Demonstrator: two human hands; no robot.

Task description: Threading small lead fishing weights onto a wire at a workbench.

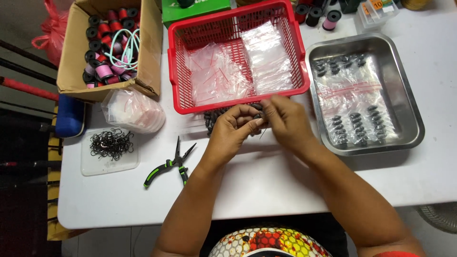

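Red basket of clear bags, steel tray – bagged sinkers, both hands pinched on small dark pieces

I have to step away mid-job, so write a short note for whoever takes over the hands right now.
Left hand and right hand meet in front of the red basket, both pinching small dark pieces from the pile there; a thin wire seems to hang below the fingers.
Done: filled zip bags of dark pieces lie in the steel tray.
Left: empty zip bags in the basket, loose pieces on the table.
Pliers and tray of hooks sit to the left, untouched.
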